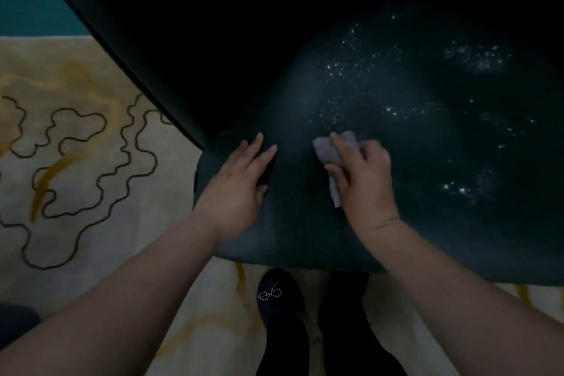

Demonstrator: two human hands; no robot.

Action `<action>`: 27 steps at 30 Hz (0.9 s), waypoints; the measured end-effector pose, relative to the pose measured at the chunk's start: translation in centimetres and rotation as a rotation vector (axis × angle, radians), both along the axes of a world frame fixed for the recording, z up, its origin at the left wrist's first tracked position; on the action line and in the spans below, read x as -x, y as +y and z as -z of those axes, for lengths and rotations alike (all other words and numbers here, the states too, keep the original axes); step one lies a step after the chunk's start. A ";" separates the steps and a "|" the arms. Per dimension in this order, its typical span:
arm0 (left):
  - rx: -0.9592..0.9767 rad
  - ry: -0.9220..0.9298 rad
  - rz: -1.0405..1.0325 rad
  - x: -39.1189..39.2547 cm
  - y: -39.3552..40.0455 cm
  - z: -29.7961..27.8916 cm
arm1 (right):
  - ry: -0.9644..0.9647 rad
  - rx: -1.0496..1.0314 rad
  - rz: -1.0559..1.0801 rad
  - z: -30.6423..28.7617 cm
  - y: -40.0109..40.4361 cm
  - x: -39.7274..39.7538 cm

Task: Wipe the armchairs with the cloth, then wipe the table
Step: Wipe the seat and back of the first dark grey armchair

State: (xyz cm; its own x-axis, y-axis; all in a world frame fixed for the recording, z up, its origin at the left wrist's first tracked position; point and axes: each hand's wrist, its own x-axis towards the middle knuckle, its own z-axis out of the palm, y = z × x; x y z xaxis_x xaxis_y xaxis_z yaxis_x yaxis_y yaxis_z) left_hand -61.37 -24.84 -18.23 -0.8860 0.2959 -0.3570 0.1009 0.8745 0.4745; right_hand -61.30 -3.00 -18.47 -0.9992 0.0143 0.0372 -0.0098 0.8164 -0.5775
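Nearest, a dark slipper with a sparkly bow [274, 294] stands on the pale rug with wavy black lines [91, 180], just in front of the dark green smooth armchair seat [305, 232]. The left hand [241, 180] lies flat and open on the seat's front corner, holding nothing, and it looks like it steadies the person. The right hand [363, 174] is closed on the small pale folded cloth [335, 149] and presses it down on the seat, near the front edge. Farther back, many tiny white wet-looking specks [360, 70] shine on the seat, so I think the wiping has only begun. To do it well, the cloth should stay flat and push in long, slow strokes toward the specks, row by row, leaving no gaps. The far back of the chair is too dark to see.
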 end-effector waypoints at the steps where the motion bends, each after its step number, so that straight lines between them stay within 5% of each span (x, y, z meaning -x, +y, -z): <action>1: -0.006 0.004 -0.014 0.0 0.1 -0.1 | 0.000 0.035 0.049 -0.1 0.0 0.1; 6: 0.017 0.011 -0.053 -0.2 0.8 -0.4 | 0.022 -0.021 -0.296 -0.1 -1.4 -1.6; 12: 0.087 0.038 -0.079 0.1 2.1 -1.1 | 0.005 -0.043 0.118 0.5 4.6 0.9; 17: 0.071 0.047 -0.063 0.0 4.8 -1.6 | 0.025 -0.066 -0.162 -0.1 2.9 0.3; 23: 0.112 0.052 -0.088 -0.7 6.2 -1.5 | -0.007 -0.119 0.168 0.2 10.7 2.7; 27: 0.117 0.063 -0.105 -0.9 7.6 -1.6 | 0.032 -0.027 -0.107 -0.2 5.8 1.5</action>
